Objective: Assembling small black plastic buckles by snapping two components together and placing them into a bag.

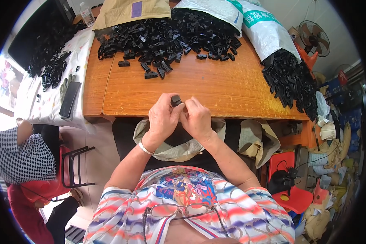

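Note:
Just past the table's front edge, my left hand [162, 116] pinches a small black plastic part [175, 100] between thumb and fingers. My right hand [197, 118] meets it from the other side, fingers bent and fingertips pressed together against the part's lower end. What lies between the right fingertips is mostly hidden. Below both hands, an open woven sack [179, 151] rests across my lap. Farther back on the wooden table [171, 91] lies a heap of similar black plastic parts [162, 42], with a few loose ones at its near side.
A brown paper sack [132, 12] and a white sack [268, 34] lie at the back; black strips [290, 79] spill from the white one. Left, a cloth-covered table bears more black parts [53, 69]. Another person [24, 154] sits there. A red chair [290, 195] stands right.

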Available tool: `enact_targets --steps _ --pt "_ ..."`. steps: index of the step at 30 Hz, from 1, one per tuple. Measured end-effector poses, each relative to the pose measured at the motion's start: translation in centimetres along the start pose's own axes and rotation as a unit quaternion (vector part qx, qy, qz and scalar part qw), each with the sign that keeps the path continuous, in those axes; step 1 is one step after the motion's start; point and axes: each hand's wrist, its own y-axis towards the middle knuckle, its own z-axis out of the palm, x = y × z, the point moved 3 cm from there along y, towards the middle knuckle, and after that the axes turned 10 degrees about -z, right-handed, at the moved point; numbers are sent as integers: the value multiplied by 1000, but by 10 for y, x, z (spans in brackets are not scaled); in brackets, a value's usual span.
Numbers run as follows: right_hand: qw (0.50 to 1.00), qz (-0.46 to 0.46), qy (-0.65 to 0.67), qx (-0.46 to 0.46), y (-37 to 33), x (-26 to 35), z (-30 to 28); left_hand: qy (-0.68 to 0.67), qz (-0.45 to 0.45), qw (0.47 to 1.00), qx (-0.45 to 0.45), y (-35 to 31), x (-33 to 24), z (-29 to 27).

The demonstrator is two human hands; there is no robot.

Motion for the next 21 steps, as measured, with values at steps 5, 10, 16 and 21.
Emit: enact_targets --steps 5,10,16,21 --pt "992 34 39 116 -6 -9 -8 59 26 997 34 -16 8 -1" --pt "915 38 155 372 9 -57 -21 141 30 974 172 -40 27 -22" --pt "967 224 62 106 82 -162 -4 142 16 989 45 6 20 -50" --pt "970 180 -141 88 126 -183 29 250 63 962 -88 82 41 -59"
